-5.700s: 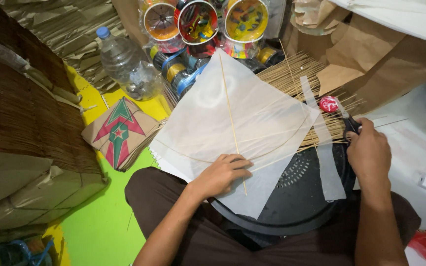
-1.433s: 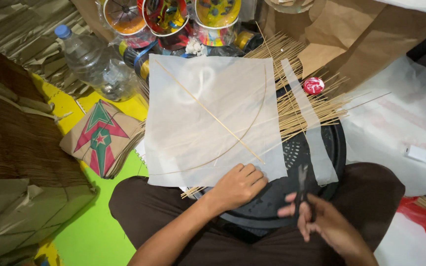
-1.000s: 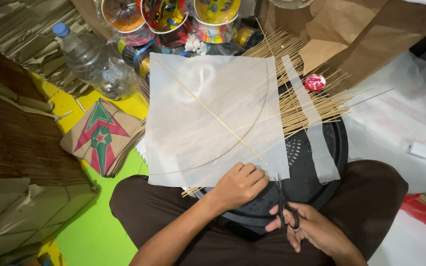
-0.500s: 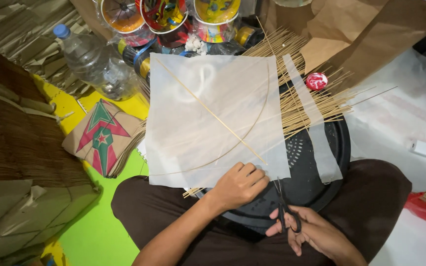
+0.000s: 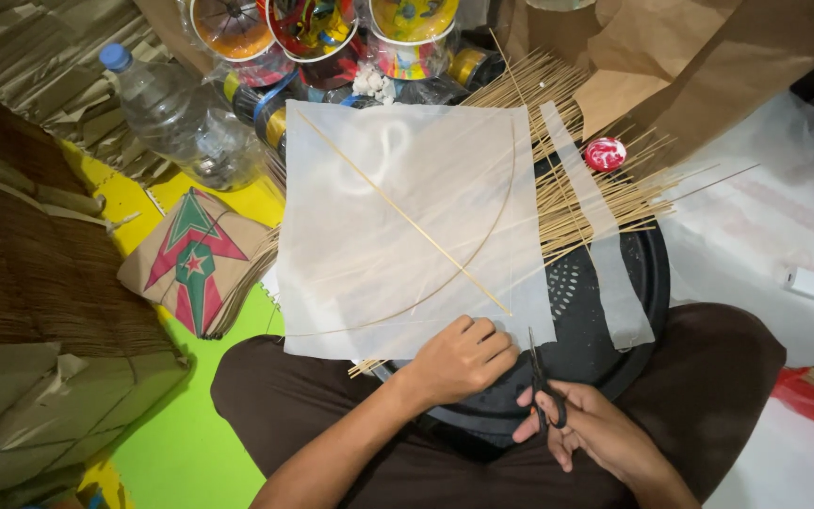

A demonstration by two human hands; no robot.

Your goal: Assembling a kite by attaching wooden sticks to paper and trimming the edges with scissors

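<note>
Scissors [image 5: 541,382] now brought from the far side of the tray to the sheet's near right corner, blades pointing up at its edge.

Item: white translucent paper sheet [image 5: 407,226], square, with thin bamboo sticks crossed and bowed on it, lying over a black round tray [image 5: 605,320] on the person's lap. Left hand [image 5: 459,358], fingers curled, presses the sheet's near edge. Right hand [image 5: 595,434] is closed through the scissors' loops. Beside: bundle of bamboo sticks [image 5: 595,188], plastic bottle [image 5: 181,118].
</note>
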